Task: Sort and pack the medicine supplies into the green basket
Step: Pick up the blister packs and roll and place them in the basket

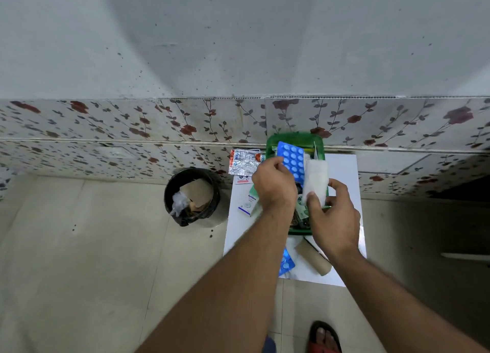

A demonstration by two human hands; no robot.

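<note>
The green basket [294,140] stands on a small white table [342,172] against the wall, with bottles and packets partly visible inside. Over it, my left hand [274,185] pinches a blue blister strip of white tablets [291,159]. Beside it my right hand [334,217] grips a white gauze roll [316,179] upright above the basket. Silver blister strips [245,162] and a small white-and-green medicine box [250,204] lie on the table to the left. Nearer me lie another blue blister strip [286,264] and a brown cardboard tube [314,260].
A black waste bin [192,196] holding cardboard and plastic scraps stands on the tiled floor left of the table. The floral-tiled wall [132,130] runs behind. My sandalled foot [324,338] shows at the bottom.
</note>
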